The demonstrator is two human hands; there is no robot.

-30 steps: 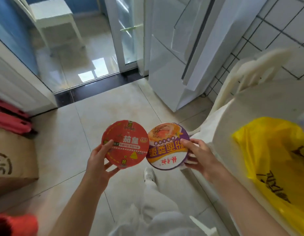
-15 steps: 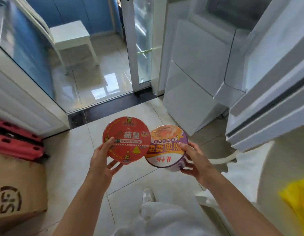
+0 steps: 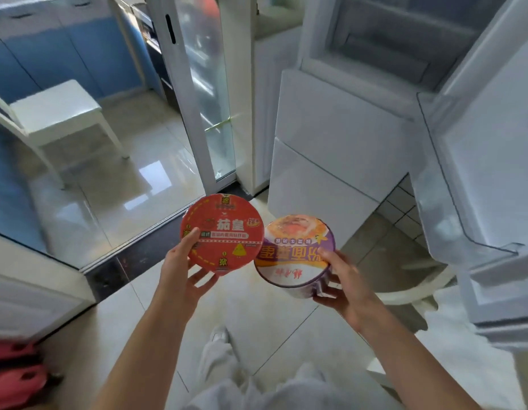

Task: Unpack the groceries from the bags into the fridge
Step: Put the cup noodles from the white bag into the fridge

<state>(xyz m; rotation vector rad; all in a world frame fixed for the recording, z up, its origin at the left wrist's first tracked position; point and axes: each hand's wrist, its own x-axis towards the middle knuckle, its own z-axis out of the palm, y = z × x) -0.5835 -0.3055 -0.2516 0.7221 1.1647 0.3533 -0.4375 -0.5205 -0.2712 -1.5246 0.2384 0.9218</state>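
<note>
My left hand (image 3: 184,273) grips a red instant noodle bowl (image 3: 223,232) from below, thumb on its lid. Beside it, my right hand (image 3: 344,284) grips a purple and white noodle bowl (image 3: 295,250), thumb on the lid and fingers under the base. The two bowls touch edge to edge at chest height above the tiled floor. The white fridge (image 3: 331,149) stands ahead on the right with its upper compartment (image 3: 384,48) showing. Its open door (image 3: 490,161) with a clear door shelf hangs at the right. The grocery bags are out of view.
A glass sliding door (image 3: 203,93) and its dark floor track (image 3: 132,255) lie ahead on the left, with a white chair (image 3: 58,113) behind the glass. Red items (image 3: 17,377) sit at the bottom left. My legs in light trousers (image 3: 227,377) show below.
The view has swung up and left, away from the white bag and yellow bag, toward the open fridge. Both hands have carried the two bowls up and closer to the fridge.
</note>
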